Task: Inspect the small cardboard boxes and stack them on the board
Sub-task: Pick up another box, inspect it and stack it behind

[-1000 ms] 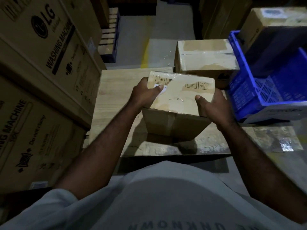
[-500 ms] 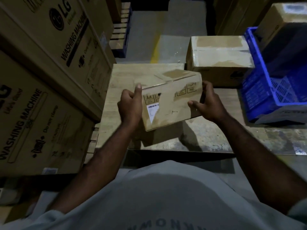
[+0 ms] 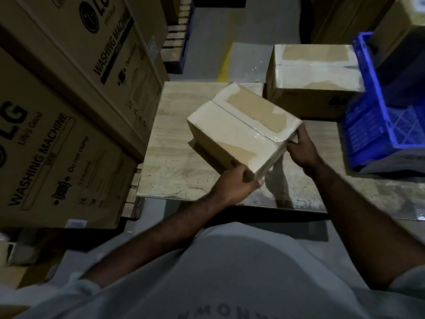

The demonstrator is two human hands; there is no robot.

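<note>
Left hand (image 3: pixel 239 186): was curled round the near bottom corner of the small box, with the fingers beneath it and the thumb tip against the end face.
Right hand (image 3: pixel 303 150): gripped the far side of the same end face, with the fingers bent round its corner.
Small box (image 3: pixel 239 125): was held by both hands over the board, turned slantwise and tilted, taped top flaps up. Whether its far lower edge touched the board could not be told.
Board (image 3: pixel 174 143): was pale with a wood grain and lay flat beneath the box, its near edge worn and shiny.
Second box (image 3: pixel 315 81): stood at the board's far right with its taped top up, apart from the held box.
Blue crate (image 3: pixel 377 120): was latticed plastic, just beside the second box on its right.
Washing machine cartons (image 3: pixel 59 143): were large, stacked on the left, close against the board's left edge.
Floor (image 3: pixel 213 42): was grey beyond the board, with a yellow line.
</note>
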